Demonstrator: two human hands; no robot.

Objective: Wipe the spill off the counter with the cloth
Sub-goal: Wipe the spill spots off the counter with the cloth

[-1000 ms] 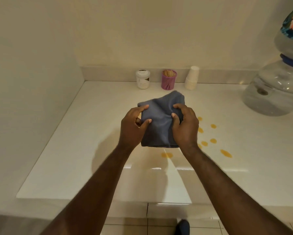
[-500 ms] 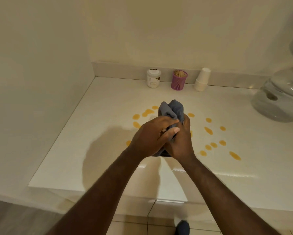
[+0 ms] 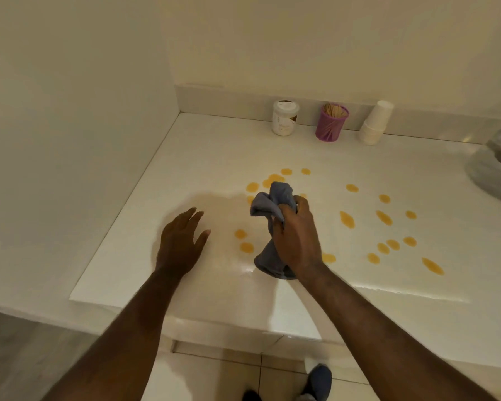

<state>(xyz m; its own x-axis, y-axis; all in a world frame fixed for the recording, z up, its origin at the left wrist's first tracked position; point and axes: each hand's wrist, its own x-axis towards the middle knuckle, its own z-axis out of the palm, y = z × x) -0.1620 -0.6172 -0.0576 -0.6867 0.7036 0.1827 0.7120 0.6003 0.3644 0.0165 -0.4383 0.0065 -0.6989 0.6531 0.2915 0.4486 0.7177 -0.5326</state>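
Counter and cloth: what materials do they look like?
Counter: looks like glossy white stone or laminate; it mirrors light near the front edge, and the orange drops bead on it unabsorbed. Cloth: looks like soft grey-blue terry or microfibre, matte and bunching into folds in the right hand grip.

Spill drops (image 3: 347, 219) lie scattered mid-tabletop (image 3: 208, 146). Behind them, along the back wall, stand a jar (image 3: 285, 118), holder (image 3: 331, 122) and cup stack (image 3: 376, 123), left to right. At far right sits what may be a water bottle (image 3: 495, 169).
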